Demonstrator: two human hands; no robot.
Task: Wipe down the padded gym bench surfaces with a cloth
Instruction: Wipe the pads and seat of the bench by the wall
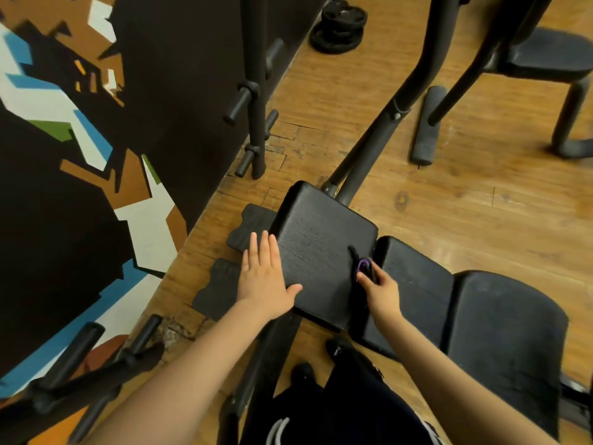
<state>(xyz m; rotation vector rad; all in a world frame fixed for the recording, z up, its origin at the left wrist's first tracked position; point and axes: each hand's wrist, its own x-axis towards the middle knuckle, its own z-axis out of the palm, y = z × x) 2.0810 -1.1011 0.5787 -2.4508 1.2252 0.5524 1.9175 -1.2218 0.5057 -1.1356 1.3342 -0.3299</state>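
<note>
A black padded bench runs from the centre to the lower right. Its square seat pad (pixel 324 248) lies in the middle, and two longer back pads (pixel 417 284) (pixel 503 342) follow to the right. My left hand (pixel 264 277) lies flat and open on the seat pad's left edge, fingers spread. My right hand (pixel 380 289) is shut on a dark cloth with a purple patch (pixel 362 264), pressed at the gap between the seat pad and the first back pad. Most of the cloth is hidden under my fingers.
Black foam floor mats (pixel 247 231) lie left of the bench on the wooden floor. A plate rack with pegs (pixel 253 101) stands by the painted wall. Weight plates (pixel 340 27) are stacked at the back. Another bench (pixel 548 56) and metal frame legs (pixel 426 126) stand at the upper right.
</note>
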